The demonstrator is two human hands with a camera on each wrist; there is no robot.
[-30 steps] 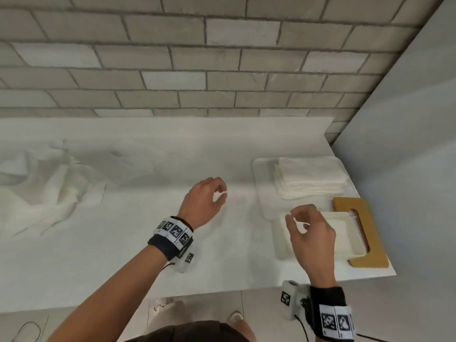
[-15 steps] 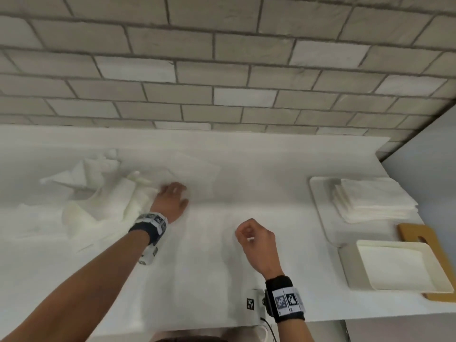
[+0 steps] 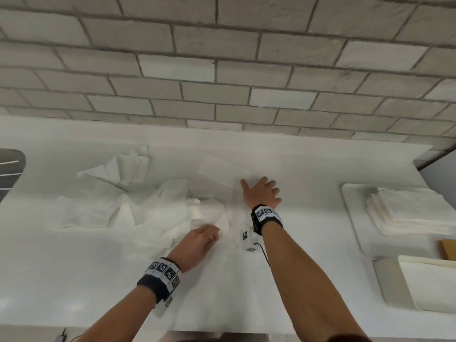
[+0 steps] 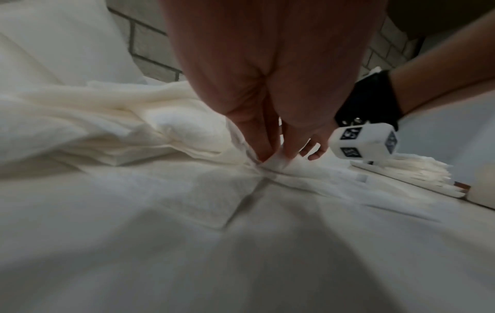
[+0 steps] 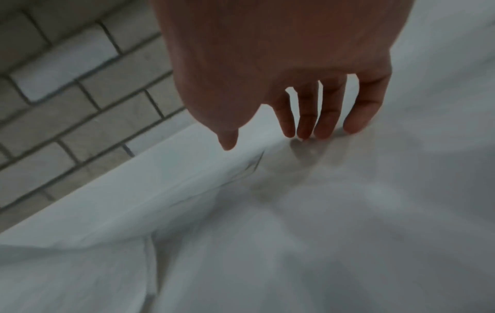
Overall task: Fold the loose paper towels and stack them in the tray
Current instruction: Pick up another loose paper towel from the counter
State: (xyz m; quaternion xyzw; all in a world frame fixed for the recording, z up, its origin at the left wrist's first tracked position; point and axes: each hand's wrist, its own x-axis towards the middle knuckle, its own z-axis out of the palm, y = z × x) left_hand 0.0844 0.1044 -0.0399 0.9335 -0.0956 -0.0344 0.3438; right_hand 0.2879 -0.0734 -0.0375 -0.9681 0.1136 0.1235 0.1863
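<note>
A heap of loose white paper towels (image 3: pixel 118 208) lies on the left of the white counter. My left hand (image 3: pixel 214 235) sits at the heap's right edge and pinches a fold of one paper towel (image 4: pixel 211 192) between thumb and fingers (image 4: pixel 263 152). Farther back, my right hand (image 3: pixel 259 187) is spread, its fingertips (image 5: pixel 305 131) resting on a flat sheet (image 3: pixel 222 171) near the backsplash. At the far right, a stack of folded towels (image 3: pixel 409 213) sits on a flat white tray (image 3: pixel 351 196).
A cream tray (image 3: pixel 429 285) sits at the front right on a grey base (image 3: pixel 385 280), with a wooden board (image 3: pixel 447 248) behind it. A brick wall (image 3: pixel 222 77) runs along the back. A dark object (image 3: pixel 9 169) shows at the left edge.
My left hand has drawn back from the heap toward the front, pinching a towel. My right hand has gone from a loose fist at the front middle to lying spread on the far sheet.
</note>
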